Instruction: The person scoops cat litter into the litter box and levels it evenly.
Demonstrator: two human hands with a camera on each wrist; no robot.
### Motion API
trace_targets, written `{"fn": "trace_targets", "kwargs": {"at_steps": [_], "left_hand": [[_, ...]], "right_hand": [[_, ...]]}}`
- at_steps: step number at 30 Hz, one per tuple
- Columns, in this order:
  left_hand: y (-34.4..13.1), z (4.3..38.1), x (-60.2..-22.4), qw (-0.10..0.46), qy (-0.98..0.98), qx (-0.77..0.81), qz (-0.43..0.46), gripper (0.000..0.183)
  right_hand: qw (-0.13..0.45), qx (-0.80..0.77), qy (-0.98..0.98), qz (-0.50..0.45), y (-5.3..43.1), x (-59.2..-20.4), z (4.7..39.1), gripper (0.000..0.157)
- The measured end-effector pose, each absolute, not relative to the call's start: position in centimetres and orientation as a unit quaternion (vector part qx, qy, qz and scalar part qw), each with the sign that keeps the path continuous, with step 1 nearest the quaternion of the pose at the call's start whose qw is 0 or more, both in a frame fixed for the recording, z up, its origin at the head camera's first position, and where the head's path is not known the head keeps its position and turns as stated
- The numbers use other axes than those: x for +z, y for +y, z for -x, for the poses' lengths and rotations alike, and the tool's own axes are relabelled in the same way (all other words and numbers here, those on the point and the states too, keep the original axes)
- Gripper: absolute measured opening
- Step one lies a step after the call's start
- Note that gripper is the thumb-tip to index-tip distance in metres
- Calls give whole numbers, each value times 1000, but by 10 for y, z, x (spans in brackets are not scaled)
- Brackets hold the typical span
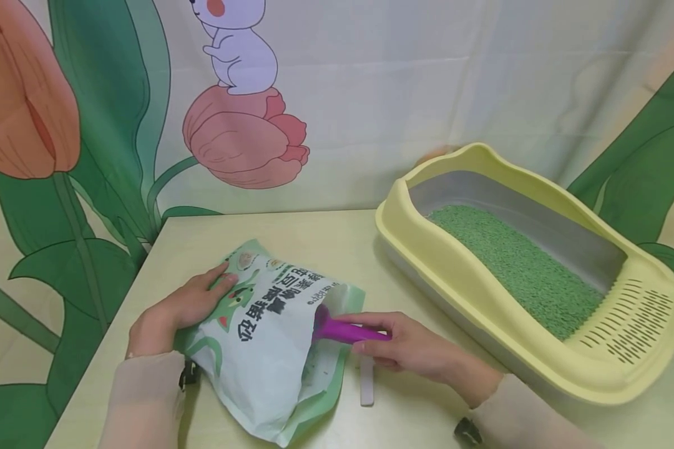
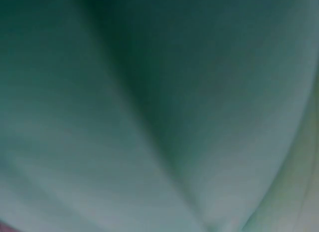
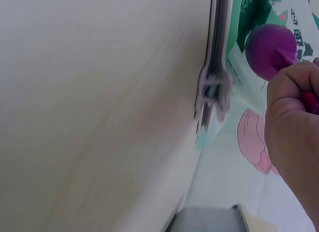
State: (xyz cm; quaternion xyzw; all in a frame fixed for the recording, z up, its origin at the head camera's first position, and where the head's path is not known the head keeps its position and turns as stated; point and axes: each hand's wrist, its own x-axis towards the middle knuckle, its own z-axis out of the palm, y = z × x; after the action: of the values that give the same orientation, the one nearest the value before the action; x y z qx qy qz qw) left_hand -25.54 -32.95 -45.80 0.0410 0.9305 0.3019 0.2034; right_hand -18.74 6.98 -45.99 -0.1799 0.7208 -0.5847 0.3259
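A white and green bag of cat litter (image 1: 258,368) lies on the table with its mouth gaping toward the right. My left hand (image 1: 193,299) rests on the bag's left side, fingers spread over its top. In my right hand (image 1: 418,346) I grip the handle of a purple scoop (image 1: 348,330), whose head is partly inside the bag's mouth. The right wrist view shows the rounded purple scoop (image 3: 269,50) in front of the open bag. A pale sealing clip (image 1: 367,383) lies below my right hand. Blurred green bag surface (image 2: 149,117) fills most of the left wrist view.
To the right stands a yellow and grey litter box (image 1: 404,215) with a layer of green litter (image 1: 517,262) in it and a slotted ledge (image 1: 629,324) at its near end. A printed curtain (image 1: 371,125) hangs behind the table (image 1: 292,231).
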Motion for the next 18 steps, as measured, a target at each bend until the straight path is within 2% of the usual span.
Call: {"fn": "trace_targets", "kwargs": {"at_steps": [11, 18], "left_hand": [[-327, 255, -456, 203, 931, 300, -41, 81], [-327, 253, -455, 206, 932, 298, -37, 81]], "right_hand": [[290, -592, 728, 189, 97, -455, 179, 47], [293, -594, 727, 180, 107, -454, 177, 49]]}}
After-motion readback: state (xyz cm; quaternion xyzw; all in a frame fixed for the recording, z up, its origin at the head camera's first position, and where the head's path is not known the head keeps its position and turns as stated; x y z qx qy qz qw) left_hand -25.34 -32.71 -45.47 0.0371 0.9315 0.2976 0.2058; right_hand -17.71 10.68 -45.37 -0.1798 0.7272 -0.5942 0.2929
